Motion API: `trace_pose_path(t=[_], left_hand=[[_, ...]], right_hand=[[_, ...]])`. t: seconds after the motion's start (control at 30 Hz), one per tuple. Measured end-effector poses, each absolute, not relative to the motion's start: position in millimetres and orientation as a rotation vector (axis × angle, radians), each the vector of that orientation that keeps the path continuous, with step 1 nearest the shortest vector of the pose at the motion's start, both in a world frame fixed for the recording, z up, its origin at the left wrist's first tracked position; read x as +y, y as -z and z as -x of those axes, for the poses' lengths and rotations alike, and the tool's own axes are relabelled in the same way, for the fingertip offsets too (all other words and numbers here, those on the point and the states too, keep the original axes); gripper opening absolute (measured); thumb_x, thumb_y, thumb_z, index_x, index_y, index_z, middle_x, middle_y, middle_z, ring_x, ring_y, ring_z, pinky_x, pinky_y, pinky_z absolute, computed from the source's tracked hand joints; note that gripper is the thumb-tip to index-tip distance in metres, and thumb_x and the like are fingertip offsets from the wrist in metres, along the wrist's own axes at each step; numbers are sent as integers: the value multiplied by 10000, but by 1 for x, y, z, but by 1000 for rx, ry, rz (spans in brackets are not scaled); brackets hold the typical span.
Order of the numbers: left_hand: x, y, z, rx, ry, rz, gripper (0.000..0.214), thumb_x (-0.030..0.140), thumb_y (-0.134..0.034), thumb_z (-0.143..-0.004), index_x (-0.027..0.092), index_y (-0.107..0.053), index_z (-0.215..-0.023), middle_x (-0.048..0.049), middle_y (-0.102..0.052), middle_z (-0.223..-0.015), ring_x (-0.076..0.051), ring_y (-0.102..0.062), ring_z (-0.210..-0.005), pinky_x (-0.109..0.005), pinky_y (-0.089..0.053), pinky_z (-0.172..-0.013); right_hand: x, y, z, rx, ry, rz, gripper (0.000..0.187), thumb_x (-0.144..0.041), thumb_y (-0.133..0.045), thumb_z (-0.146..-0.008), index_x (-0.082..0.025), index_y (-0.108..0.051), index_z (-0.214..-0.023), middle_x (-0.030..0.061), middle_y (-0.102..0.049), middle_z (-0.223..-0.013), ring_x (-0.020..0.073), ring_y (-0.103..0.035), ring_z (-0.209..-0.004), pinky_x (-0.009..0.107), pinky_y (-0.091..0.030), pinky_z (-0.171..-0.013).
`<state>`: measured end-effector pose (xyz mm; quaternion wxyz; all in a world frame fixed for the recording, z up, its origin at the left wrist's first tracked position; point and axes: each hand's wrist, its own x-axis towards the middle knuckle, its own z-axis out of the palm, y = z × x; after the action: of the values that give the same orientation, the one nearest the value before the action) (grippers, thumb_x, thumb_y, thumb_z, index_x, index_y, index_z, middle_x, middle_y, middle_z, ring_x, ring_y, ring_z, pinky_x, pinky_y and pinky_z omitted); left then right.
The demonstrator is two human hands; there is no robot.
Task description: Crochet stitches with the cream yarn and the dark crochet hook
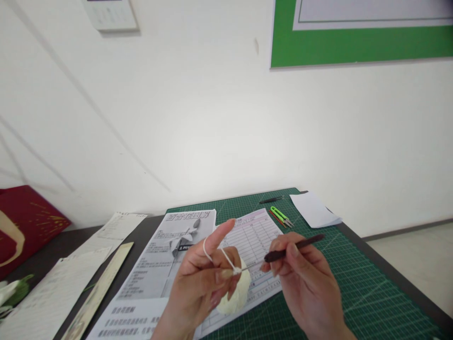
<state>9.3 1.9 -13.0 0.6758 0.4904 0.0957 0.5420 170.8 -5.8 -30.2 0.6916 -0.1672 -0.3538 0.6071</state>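
Cream yarn [226,261] runs in a thin strand over the raised forefinger of the left hand [201,283], which is closed around the work: thumb and middle finger pinch the strand just where it meets the hook's tip, and a pale ball of yarn [238,295] sits against the palm, low over the counter's near edge. Just beside it, the right hand [304,278] grips a dark crochet hook [293,246] between thumb and fingertips, pencil-fashion, the handle slanting up toward the right and the metal tip touching the yarn at the left hand's pinch.

Under both hands lies a green cutting mat [354,293] covering the right part of the dark counter [399,278]. On it, beneath the left hand, rest a grey printed instruction sheet [166,255] and a pink-lined form [255,236], overlapping. Toward the counter's left edge lie more white papers [53,293] and a long pale ruler [102,283], with something white and green [12,293] at the very edge.

Farther back on the mat, near the far right corner, sit green thread snips [281,216], a slim dark tool [271,200] and a loose white sheet [314,210]. A dark red bag [24,222] stands at the far left, against the white wall [212,118].
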Motion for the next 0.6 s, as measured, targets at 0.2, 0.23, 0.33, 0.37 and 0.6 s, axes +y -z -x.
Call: trace_pose_path(t=[0.2, 0.23, 0.33, 0.37, 0.6], left_hand=[[2, 20, -14, 302, -1307, -1190, 519, 137, -531, -842, 347, -488, -1315, 52, -374, -522, -96, -355, -507, -221, -289, -462], [2, 22, -16, 327, -1322, -1210, 521, 138, -525, -851, 361, -476, -1320, 51, -375, -539, -93, -363, -507, -214, -283, -449], [1, 26, -22, 375, -1350, -1295, 498, 153, -499, -881, 385, -467, -1320, 48, -393, -573, -83, -378, -501, -195, -278, -423], [1, 27, -25, 397, -1369, -1317, 488, 155, -495, -886, 392, -476, -1312, 50, -395, -579, -77, -375, -492, -191, -281, -421], [-9, 30, -40, 771, -1600, -1413, 426, 168, -544, -865, 411, -579, -1213, 67, -374, -528, -60, -385, -462, -176, -295, -436]], right_hand=[[2, 32, -164, -481, -1704, 387, 143, -241, -755, -723, -116, -724, -784, 9, -679, -555, 71, -606, -475, 161, -554, -500], [2, 32, -163, -473, -1719, 383, 147, -239, -758, -721, -113, -725, -789, 15, -689, -562, 74, -615, -479, 160, -556, -499], [1, 32, -162, -488, -1728, 377, 152, -239, -756, -727, -110, -729, -802, 29, -710, -578, 77, -633, -483, 154, -558, -502], [1, 32, -161, -494, -1723, 381, 156, -242, -757, -728, -112, -730, -808, 31, -714, -582, 77, -638, -486, 152, -558, -506], [0, 37, -157, -666, -1446, 497, 100, -244, -689, -793, -178, -730, -856, 17, -738, -664, 87, -670, -554, 161, -565, -562]])
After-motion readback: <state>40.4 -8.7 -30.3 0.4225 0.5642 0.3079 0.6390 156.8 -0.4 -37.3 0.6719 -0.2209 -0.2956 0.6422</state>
